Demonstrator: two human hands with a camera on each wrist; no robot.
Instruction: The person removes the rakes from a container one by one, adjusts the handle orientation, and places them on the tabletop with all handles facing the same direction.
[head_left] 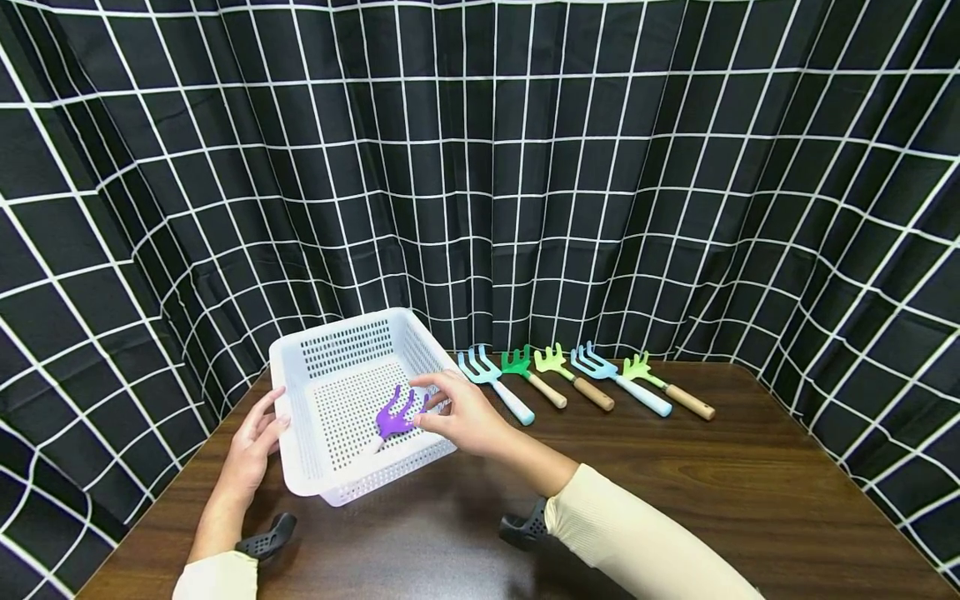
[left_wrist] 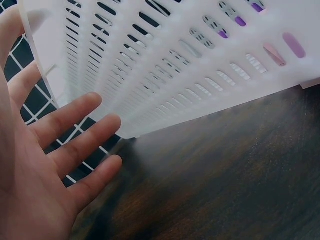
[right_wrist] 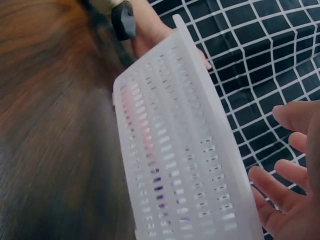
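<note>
A white perforated plastic basket (head_left: 300,450) sits at the left of the table. Its left rim is between the thumb and forefinger of my left hand (head_left: 251,446); the left wrist view shows the other fingers (left_wrist: 85,145) stretched out beside the slotted wall. A purple three-pronged hand fork (head_left: 393,421) with a pale handle lies inside, and purple shows through the wall slots in both wrist views. My right hand (head_left: 465,412) reaches over the right rim, thumb and forefinger spread apart close to the prongs. In the right wrist view its fingers (right_wrist: 282,185) are loosely bent and hold nothing.
To the right of the basket lie several hand forks in a row: light blue (head_left: 495,383), dark green (head_left: 532,375), lime green (head_left: 573,377), another light blue (head_left: 621,379) and another lime green (head_left: 667,385). A black gridded curtain (head_left: 525,167) hangs behind the brown wooden table (head_left: 675,500).
</note>
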